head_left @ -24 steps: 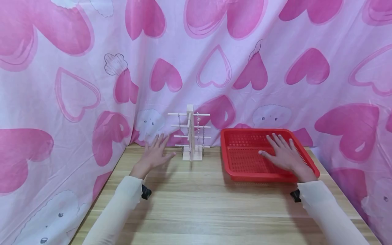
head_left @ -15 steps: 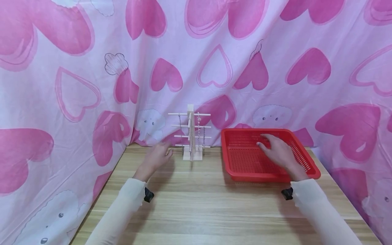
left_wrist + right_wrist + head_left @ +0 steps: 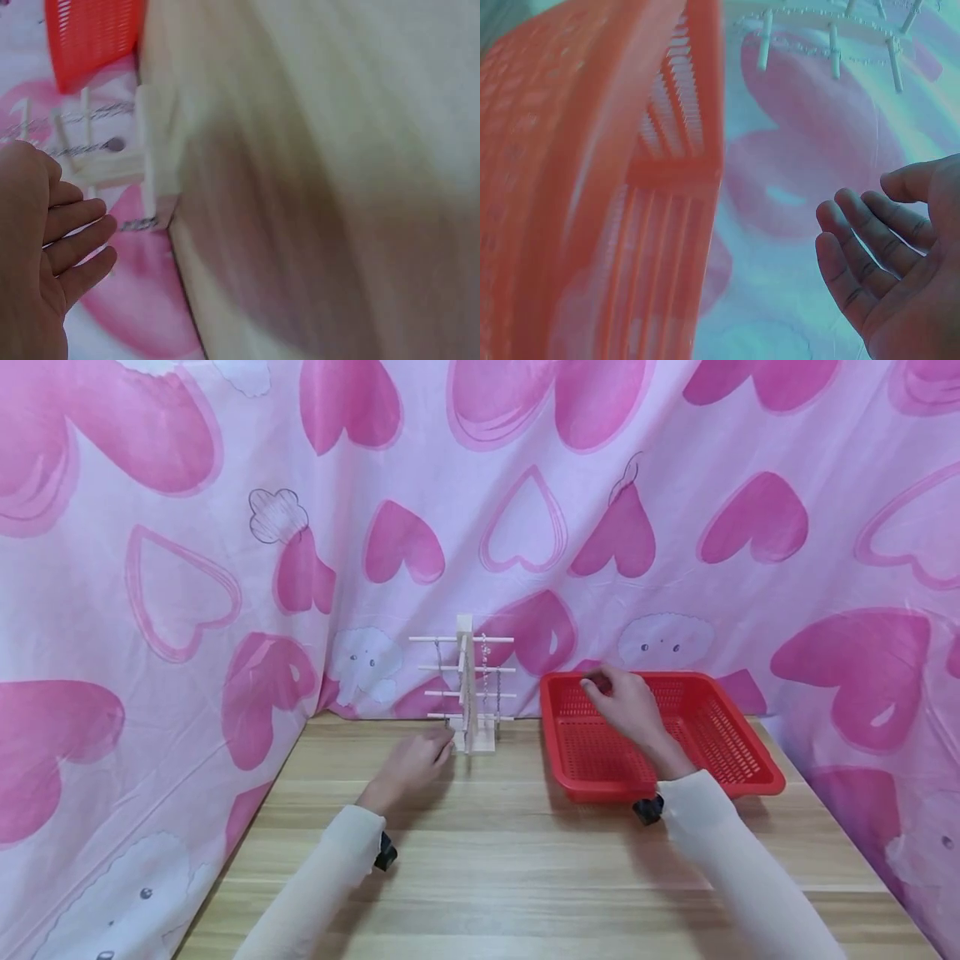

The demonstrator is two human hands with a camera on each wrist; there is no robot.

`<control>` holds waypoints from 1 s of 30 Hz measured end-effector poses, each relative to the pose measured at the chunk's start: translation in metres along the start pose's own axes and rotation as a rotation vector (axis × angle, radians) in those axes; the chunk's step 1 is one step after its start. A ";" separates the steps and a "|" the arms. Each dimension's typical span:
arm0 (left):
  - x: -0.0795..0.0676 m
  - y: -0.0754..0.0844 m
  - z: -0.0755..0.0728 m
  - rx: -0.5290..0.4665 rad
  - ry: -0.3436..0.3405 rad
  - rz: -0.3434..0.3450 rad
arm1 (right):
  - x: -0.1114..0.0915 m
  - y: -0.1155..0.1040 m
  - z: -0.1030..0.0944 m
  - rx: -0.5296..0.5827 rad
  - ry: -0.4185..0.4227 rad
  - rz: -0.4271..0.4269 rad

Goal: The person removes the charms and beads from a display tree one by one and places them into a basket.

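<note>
A pale wooden jewellery stand (image 3: 465,689) with several horizontal pegs stands at the back of the table. Thin chains (image 3: 485,672) hang from its pegs. My left hand (image 3: 411,766) is just in front and left of the stand's base; the left wrist view shows its fingers (image 3: 79,244) loosely bent with nothing in them. Over the left half of a red plastic basket (image 3: 600,792) hovers my right hand (image 3: 628,706). In the right wrist view its fingers (image 3: 862,240) are relaxed and slightly bent, holding nothing, apart from the stand's pegs (image 3: 832,49).
The wood-grain table (image 3: 480,877) extends toward me in front of the stand and basket. A pink heart-patterned curtain (image 3: 517,527) hangs behind and along both sides. Each wrist carries a small black camera (image 3: 648,810) at the cuff.
Both hands were spread flat earlier. The left has moved right to the stand's base, and the right has moved left across the basket toward the stand. Fingers of both have bent.
</note>
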State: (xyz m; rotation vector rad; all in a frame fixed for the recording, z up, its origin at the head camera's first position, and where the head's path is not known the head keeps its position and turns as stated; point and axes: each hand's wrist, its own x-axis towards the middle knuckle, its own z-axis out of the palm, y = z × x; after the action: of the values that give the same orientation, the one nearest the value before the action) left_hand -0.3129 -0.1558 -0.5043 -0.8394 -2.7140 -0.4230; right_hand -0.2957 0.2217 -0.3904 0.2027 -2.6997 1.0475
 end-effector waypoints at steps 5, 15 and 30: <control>-0.002 0.005 0.013 -0.038 -0.087 -0.010 | 0.011 -0.018 0.016 0.025 0.004 -0.049; -0.006 0.014 0.031 -0.045 -0.250 -0.066 | 0.026 -0.047 0.060 0.025 -0.009 -0.109; -0.005 0.030 0.034 -0.085 -0.322 -0.171 | 0.037 -0.067 0.104 0.004 -0.059 -0.039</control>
State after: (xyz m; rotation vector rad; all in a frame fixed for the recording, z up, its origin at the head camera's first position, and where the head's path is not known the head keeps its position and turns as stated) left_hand -0.2972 -0.1231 -0.5319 -0.7555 -3.1006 -0.4786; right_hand -0.3349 0.0999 -0.4117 0.2902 -2.7346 1.0517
